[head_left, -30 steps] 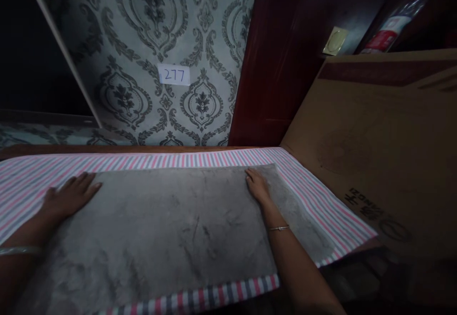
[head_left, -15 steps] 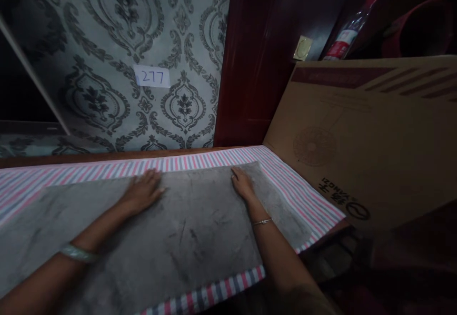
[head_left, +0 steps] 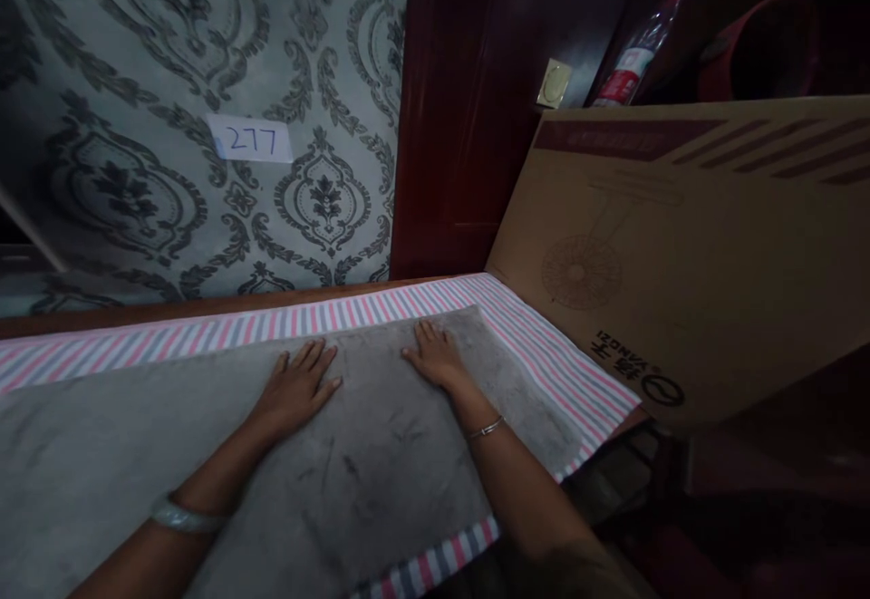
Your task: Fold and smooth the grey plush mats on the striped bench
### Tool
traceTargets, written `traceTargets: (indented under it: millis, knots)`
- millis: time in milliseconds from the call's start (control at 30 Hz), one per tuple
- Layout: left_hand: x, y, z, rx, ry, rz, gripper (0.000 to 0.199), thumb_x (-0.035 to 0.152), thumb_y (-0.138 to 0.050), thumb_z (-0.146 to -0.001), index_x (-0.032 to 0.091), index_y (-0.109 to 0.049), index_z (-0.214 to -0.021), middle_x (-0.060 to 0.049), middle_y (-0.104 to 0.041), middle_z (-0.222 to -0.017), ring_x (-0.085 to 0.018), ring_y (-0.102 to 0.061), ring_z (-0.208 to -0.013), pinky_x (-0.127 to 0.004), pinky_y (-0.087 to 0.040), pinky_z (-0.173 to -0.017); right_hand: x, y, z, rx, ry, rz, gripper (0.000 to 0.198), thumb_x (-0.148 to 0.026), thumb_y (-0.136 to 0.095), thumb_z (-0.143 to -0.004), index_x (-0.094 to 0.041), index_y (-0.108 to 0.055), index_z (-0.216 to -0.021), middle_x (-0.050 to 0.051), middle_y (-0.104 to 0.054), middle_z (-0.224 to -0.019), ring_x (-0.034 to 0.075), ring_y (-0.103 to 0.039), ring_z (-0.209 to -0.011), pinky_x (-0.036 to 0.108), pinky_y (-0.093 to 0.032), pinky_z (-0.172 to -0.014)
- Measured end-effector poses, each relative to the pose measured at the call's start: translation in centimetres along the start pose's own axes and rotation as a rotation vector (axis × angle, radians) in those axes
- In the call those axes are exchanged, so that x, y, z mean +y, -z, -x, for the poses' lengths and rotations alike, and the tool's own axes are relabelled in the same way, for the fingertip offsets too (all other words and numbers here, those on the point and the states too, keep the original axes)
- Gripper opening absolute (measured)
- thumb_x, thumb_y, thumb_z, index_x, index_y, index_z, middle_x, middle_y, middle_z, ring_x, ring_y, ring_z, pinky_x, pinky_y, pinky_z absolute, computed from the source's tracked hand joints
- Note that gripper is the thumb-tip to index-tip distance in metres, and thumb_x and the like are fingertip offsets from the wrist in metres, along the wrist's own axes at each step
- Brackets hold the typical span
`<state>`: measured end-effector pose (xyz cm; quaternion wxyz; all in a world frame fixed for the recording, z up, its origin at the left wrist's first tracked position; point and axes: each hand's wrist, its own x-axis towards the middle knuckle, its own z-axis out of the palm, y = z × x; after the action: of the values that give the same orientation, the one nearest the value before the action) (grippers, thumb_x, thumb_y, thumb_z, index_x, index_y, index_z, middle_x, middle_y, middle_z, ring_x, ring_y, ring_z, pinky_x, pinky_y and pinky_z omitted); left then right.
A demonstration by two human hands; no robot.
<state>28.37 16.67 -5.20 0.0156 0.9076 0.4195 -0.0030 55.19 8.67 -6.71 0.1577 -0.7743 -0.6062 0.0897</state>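
Note:
A grey, plush-looking cloth (head_left: 367, 427) lies spread out over a pink, grey and white striped cloth (head_left: 544, 345), which shows along its edges. My left hand (head_left: 297, 391) rests flat on the grey cloth near its far edge, fingers spread. Farther right, my right hand (head_left: 435, 354) also lies flat on it, fingers apart, close to the far right corner. Neither hand grips anything. A pale bangle (head_left: 183, 516) is on the left wrist and a thin silver bracelet (head_left: 488, 428) on the right.
A large cardboard box (head_left: 707, 255) leans at the right. Behind it stand a red-capped bottle (head_left: 635, 55) and a round red container (head_left: 761, 46). Patterned wallpaper (head_left: 319, 191) with a paper marked 277 (head_left: 251, 139) and a dark red door panel (head_left: 462, 128) rise behind.
The view has shifted to the right. My left hand has slid right and nearer along the grey cloth. My right hand has opened its fingers and lies flat.

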Motion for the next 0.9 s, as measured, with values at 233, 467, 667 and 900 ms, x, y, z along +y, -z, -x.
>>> traceTargets:
  millis: [233,467,667,900]
  knots:
    - [-0.5,-0.6,-0.4,0.044,-0.009,0.030,0.066,0.051,-0.033,-0.095,0.021,-0.035,-0.153,-0.010,-0.026,-0.163,-0.028,-0.021,-0.152,-0.053,-0.016,-0.122,-2.2,-0.4,0.5,-0.091,0.243,-0.010,0.075,-0.054,-0.037,-0.099,-0.009,-0.024,-0.158,0.015,-0.017,-0.165,0.025,-0.011,-0.154,0.044,-0.009,-0.123]
    - [-0.6,-0.5,-0.5,0.061,-0.019,0.042,0.063,0.046,-0.037,-0.094,0.019,-0.039,-0.152,-0.011,-0.029,-0.161,-0.029,-0.024,-0.150,-0.055,-0.019,-0.121,-3.6,-1.1,1.1,-0.161,0.510,-0.126,0.060,-0.044,-0.039,-0.101,-0.022,-0.031,-0.156,0.006,-0.028,-0.163,0.019,-0.022,-0.151,0.040,-0.016,-0.123]
    - [-0.4,-0.2,-0.3,0.038,-0.018,0.026,0.063,0.044,-0.034,-0.095,0.017,-0.036,-0.152,-0.012,-0.026,-0.162,-0.030,-0.021,-0.151,-0.057,-0.018,-0.120,-1.5,0.3,-0.3,0.072,0.082,-0.117,0.062,-0.042,-0.036,-0.102,-0.014,-0.027,-0.157,0.013,-0.029,-0.163,0.023,-0.019,-0.152,0.043,-0.014,-0.123]
    - [-0.6,-0.5,-0.4,0.069,-0.025,0.055,0.063,0.046,-0.037,-0.094,0.020,-0.039,-0.152,-0.011,-0.029,-0.162,-0.029,-0.024,-0.151,-0.055,-0.019,-0.121,-2.3,-0.2,-1.0,-0.063,0.102,-0.001,0.074,-0.053,-0.037,-0.100,-0.008,-0.024,-0.157,0.017,-0.017,-0.165,0.026,-0.010,-0.154,0.046,-0.009,-0.123]
